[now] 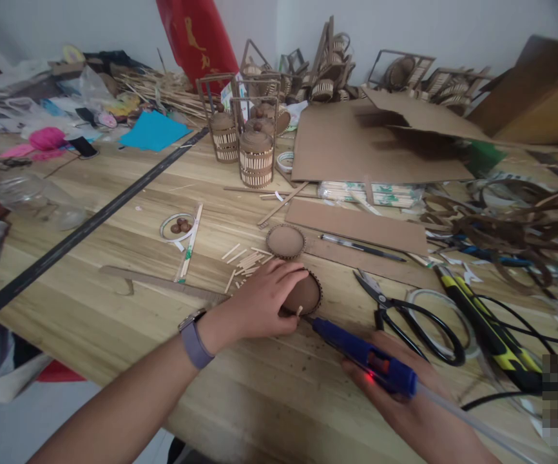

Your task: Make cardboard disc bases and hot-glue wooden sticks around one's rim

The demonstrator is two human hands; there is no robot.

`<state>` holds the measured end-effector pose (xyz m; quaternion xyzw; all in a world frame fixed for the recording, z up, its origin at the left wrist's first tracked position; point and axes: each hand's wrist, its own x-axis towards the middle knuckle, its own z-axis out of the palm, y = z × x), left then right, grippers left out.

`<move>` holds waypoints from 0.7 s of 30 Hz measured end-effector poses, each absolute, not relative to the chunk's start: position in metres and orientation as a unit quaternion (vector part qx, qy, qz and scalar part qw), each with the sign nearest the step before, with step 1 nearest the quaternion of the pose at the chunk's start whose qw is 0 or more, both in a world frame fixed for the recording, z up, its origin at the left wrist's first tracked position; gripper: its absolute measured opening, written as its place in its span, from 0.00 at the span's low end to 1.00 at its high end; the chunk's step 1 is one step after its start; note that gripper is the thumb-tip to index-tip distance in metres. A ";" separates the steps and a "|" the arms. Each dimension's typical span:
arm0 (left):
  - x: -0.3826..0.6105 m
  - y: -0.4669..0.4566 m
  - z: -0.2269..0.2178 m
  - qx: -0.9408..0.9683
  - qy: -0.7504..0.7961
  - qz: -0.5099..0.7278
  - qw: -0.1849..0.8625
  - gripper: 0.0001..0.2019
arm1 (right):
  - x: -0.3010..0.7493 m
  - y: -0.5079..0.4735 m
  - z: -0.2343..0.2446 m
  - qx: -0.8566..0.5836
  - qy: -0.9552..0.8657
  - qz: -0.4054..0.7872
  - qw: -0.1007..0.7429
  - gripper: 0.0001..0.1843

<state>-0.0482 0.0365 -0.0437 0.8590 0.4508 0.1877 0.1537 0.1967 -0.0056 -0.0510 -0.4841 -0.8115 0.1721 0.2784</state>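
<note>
My left hand [267, 299] rests on a round brown cardboard disc [305, 293] on the wooden table [115, 309], thumb and finger pinching a small wooden stick [299, 310] at the disc's near edge. A watch with a purple band [192, 338] sits on that wrist. My right hand [404, 399] grips a blue hot glue gun [366, 354], whose nozzle points left at the stick and disc edge. A red light glows on the gun. A second toothed cardboard disc [285, 241] lies just beyond, with several loose short sticks [245, 261] beside it.
Black scissors [404, 312], a tape ring, a yellow-black cutter [486, 322] and cables lie to the right. Cardboard sheets [370, 145], a pen and small lantern-like models [254, 158] stand farther back. A long black ruler [95, 222] crosses the left; another person's sleeve shows at the far left.
</note>
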 end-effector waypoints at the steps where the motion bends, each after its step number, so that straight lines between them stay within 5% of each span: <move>1: -0.048 0.037 -0.044 0.859 0.451 0.188 0.153 0.29 | 0.197 -0.006 -0.052 -0.477 -0.816 0.174 0.277 0.16; 21: -0.049 0.037 -0.043 0.859 0.445 0.194 0.163 0.30 | 0.199 -0.006 -0.058 -0.463 -0.828 0.160 0.274 0.16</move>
